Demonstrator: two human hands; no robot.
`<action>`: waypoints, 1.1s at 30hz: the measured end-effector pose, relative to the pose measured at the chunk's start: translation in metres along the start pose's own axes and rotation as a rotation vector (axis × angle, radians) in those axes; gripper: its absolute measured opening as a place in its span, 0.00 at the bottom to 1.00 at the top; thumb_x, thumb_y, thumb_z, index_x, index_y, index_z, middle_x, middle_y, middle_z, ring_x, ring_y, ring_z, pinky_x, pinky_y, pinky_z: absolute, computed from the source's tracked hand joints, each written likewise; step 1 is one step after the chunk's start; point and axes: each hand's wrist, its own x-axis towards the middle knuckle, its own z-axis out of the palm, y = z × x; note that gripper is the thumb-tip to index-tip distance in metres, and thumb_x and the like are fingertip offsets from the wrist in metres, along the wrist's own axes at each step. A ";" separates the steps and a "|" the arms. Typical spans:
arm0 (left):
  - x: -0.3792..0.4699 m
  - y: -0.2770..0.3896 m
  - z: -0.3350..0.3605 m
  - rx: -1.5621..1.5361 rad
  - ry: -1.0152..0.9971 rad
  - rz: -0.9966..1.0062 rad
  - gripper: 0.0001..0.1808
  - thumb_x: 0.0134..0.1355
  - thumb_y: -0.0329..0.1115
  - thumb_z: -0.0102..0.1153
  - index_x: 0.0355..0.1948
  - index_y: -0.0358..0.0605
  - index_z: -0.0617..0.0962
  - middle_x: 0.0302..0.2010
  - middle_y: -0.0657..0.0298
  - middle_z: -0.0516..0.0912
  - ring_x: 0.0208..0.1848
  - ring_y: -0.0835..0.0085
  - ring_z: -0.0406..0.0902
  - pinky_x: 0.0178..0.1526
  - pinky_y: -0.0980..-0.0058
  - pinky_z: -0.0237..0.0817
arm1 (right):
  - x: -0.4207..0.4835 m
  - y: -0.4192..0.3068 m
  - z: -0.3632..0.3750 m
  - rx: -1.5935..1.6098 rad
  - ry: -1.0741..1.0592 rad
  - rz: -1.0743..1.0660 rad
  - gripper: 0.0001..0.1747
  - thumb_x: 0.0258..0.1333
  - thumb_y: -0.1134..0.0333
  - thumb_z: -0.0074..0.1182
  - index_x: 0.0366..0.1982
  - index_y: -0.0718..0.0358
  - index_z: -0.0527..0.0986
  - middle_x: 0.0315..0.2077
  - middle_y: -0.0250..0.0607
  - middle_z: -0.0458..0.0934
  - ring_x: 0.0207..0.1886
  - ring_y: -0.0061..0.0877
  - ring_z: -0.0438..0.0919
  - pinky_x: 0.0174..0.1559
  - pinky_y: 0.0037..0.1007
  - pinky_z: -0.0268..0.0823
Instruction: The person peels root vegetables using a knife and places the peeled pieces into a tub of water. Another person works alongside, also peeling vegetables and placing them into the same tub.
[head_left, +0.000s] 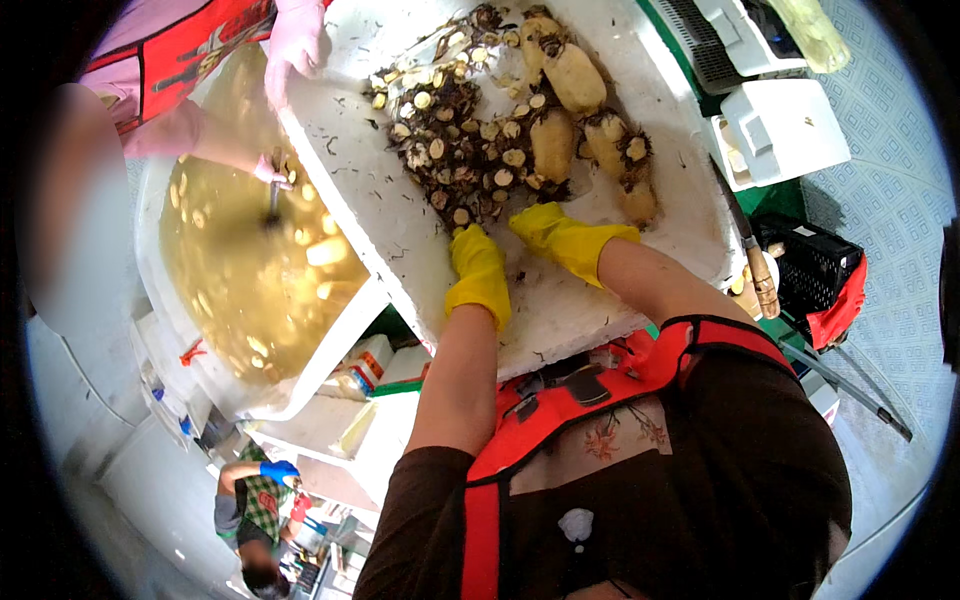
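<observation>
Both hands wear yellow rubber gloves and reach into a white foam tray (397, 247). My left hand (478, 264) is at the near edge of a heap of cut root ends (469, 146), dark with rootlets; its fingertips touch or nearly touch one pale end piece (461, 217). To its right, my right hand (551, 225) lies low by the heap, below a thick tan lotus root section (552, 146). Its fingertips point toward the left hand, and whether they hold anything is hidden. More root sections (576, 79) lie along the tray's right side.
A co-worker's pink-gloved hand (294, 45) rests by the tray's left rim; the other holds a tool over a tub of cloudy water (240, 300). A wooden-handled knife (761, 277) lies at right. Beyond are a white foam box (791, 135) and black crate (806, 251).
</observation>
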 end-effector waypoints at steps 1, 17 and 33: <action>0.005 -0.001 0.001 0.039 -0.008 0.021 0.18 0.63 0.35 0.52 0.53 0.47 0.79 0.55 0.48 0.77 0.58 0.49 0.75 0.56 0.59 0.69 | 0.003 -0.002 0.002 -0.012 0.025 -0.001 0.14 0.55 0.67 0.51 0.43 0.57 0.80 0.45 0.46 0.82 0.49 0.42 0.80 0.46 0.44 0.73; 0.073 -0.012 -0.076 -0.902 0.223 -0.096 0.16 0.58 0.42 0.60 0.41 0.40 0.82 0.41 0.52 0.86 0.42 0.64 0.83 0.46 0.65 0.73 | 0.024 0.100 0.002 1.374 -0.228 0.019 0.19 0.60 0.51 0.57 0.39 0.60 0.81 0.34 0.38 0.82 0.30 0.26 0.80 0.32 0.26 0.72; 0.016 0.025 -0.100 -0.229 0.373 0.118 0.18 0.57 0.44 0.63 0.39 0.40 0.81 0.41 0.49 0.84 0.46 0.48 0.81 0.46 0.59 0.71 | -0.007 0.043 -0.012 0.310 -0.034 -0.010 0.15 0.50 0.64 0.54 0.41 0.60 0.80 0.41 0.48 0.81 0.47 0.42 0.79 0.51 0.41 0.69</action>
